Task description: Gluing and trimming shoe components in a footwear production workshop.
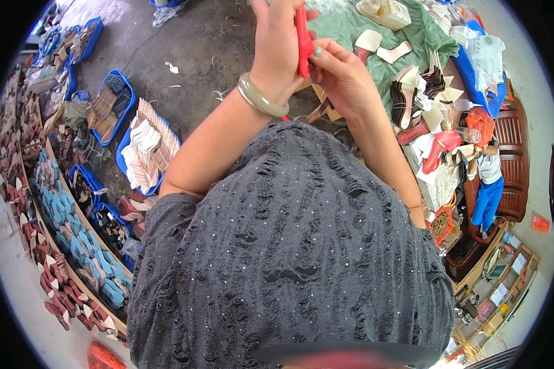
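Note:
At the top middle, my two hands meet around a slim red piece (304, 40), seen edge-on; it looks like a shoe last, but its exact kind is unclear. My left hand (274, 58) is closed against its left side, with a pale bangle (260, 97) on that wrist. From the right, my right hand (346, 77) pinches its lower end between thumb and fingers. Part of the piece is cut off by the upper edge. To the right of my hands lie cream insole pieces (395, 52) on a green sheet (429, 38).
The worktable to my right bears stacked dark-edged insoles (404, 98) and red shoe lasts (438, 150). At left stand blue baskets (130, 98) of shoe parts and long racks with blue soles (68, 215). A person in blue trousers (488, 200) is near a wooden bench (512, 166).

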Tool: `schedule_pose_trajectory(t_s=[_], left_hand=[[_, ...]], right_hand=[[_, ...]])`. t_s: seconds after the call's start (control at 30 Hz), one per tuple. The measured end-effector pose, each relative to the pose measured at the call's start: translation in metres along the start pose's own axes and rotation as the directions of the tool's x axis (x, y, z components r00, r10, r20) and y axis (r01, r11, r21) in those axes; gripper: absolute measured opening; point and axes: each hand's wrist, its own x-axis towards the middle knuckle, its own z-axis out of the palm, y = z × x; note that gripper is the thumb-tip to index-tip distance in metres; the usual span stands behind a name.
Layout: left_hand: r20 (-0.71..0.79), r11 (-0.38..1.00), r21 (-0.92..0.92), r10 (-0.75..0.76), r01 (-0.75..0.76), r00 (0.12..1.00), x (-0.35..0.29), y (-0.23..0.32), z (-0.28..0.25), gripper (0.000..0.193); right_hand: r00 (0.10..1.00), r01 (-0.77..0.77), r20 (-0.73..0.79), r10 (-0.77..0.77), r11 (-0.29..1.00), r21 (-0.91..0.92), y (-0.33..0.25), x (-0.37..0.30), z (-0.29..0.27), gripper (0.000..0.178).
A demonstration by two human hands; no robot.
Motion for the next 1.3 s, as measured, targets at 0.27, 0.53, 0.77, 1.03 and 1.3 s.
schedule_pose_trajectory(t_s=[0.27,0.53,0.77,1.03,1.3], left_hand=[[-0.002,1.000,0.022,-0.001,0.001,1.000,-0.006,0.003,0.003,0.056],[0.109,0.916,0.176,0.345,-0.360,0.932,-0.010,0.009,0.002,0.072],[0.012,0.992,0.006,0.128,-0.128,0.992,-0.011,0.017,0.006,0.065],[-0.020,0.976,0.101,0.197,-0.195,0.980,-0.014,0.015,0.006,0.067],[0.021,0.950,0.065,0.306,-0.307,0.952,-0.013,0.012,0.002,0.068]], right_hand=[[0.937,0.349,0.088,-0.338,0.902,-0.252,-0.015,-0.018,0.028,0.008],[0.978,0.208,0.021,-0.208,0.978,0.022,0.002,-0.016,0.029,0.011],[0.974,0.227,0.002,-0.228,0.972,-0.066,-0.011,-0.020,0.029,0.020],[0.930,0.364,0.026,-0.367,0.905,-0.221,-0.013,-0.015,0.043,0.016],[0.966,0.260,-0.023,-0.259,0.965,0.023,-0.002,-0.005,0.041,0.016]])
